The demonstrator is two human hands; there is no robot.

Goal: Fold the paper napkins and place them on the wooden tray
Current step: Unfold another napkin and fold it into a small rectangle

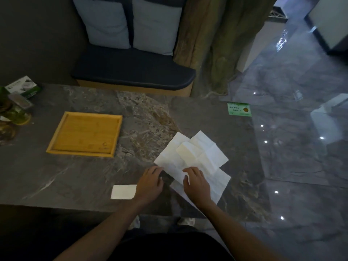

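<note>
At the near edge of the stone table [75, 172], both hands work the same loose pile of paper. The left hand [150, 182] lies with fingers bent toward the near-left corner of an unfolded napkin [169, 162]; whether it pinches that corner or only touches it, I cannot tell. The right hand [196, 182] rests flat on the sheet, fingers fairly straight, pressing it down without any grip.

The napkins spread away from the hands, up and to the right, so the pile's long axis runs on a diagonal from near-left to far-right. I count about three unfolded sheets overlapping: the one under the hands, a second sheet [205, 151] on top farther out, and a third sheet [216, 185] poking out to the right beneath the right wrist. The overlap makes the count uncertain.

One folded napkin [123, 191] lies as a small rectangle just left of the left wrist, close to the table's near edge.

One wooden tray [84, 134] sits well apart, farther out and to the left, holding nothing. It lies on the left hand's side, so that hand is nearer to both the folded piece and the tray. My judgement is that folding is in hand and no placing has been done.
</note>
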